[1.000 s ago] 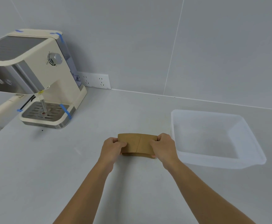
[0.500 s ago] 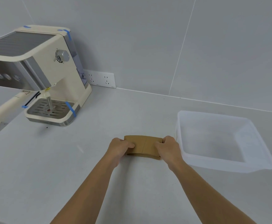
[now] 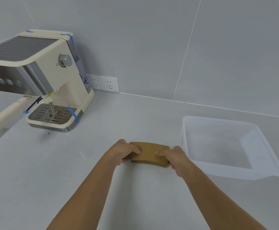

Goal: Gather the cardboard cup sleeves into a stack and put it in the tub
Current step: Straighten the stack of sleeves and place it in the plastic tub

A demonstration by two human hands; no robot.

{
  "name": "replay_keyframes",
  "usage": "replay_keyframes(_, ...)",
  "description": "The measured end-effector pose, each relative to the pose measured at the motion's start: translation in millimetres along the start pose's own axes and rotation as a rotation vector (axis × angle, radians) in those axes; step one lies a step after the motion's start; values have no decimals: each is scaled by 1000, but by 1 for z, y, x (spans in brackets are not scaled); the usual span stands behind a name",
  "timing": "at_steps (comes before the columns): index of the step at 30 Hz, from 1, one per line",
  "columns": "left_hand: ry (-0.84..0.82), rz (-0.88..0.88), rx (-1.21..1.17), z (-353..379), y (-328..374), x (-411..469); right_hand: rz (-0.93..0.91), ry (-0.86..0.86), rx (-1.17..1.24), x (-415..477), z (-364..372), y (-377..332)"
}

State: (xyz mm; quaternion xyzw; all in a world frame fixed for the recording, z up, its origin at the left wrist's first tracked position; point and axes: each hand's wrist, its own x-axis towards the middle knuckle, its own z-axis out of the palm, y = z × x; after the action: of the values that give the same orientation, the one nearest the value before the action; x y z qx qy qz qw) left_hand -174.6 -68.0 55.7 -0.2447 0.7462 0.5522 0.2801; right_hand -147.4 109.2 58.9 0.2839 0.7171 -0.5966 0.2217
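Hands [image 3: 123, 151] clasp sleeves [image 3: 149, 154] (ends hidden)

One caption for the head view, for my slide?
Both hands grip a stack of cardboard sleeves beside the tub.

Light was even, bright and diffuse, with only faint shadows. The wide lens bent the edges. Focus stayed sharp throughout.

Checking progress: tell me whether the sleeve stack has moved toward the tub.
No. The sleeve stack keeps the same gap left of the tub; the camera shifted.
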Motion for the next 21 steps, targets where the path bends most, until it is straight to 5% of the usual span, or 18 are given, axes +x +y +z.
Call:
replay_keyframes(11, -105, 119, -10, 1, -20, -6, -29, -80, -3, -3, -5, 16)
replay_keyframes(21, -49, 339, -174, 19, -60, -27, -323, -108, -19, -22, 2, 42)
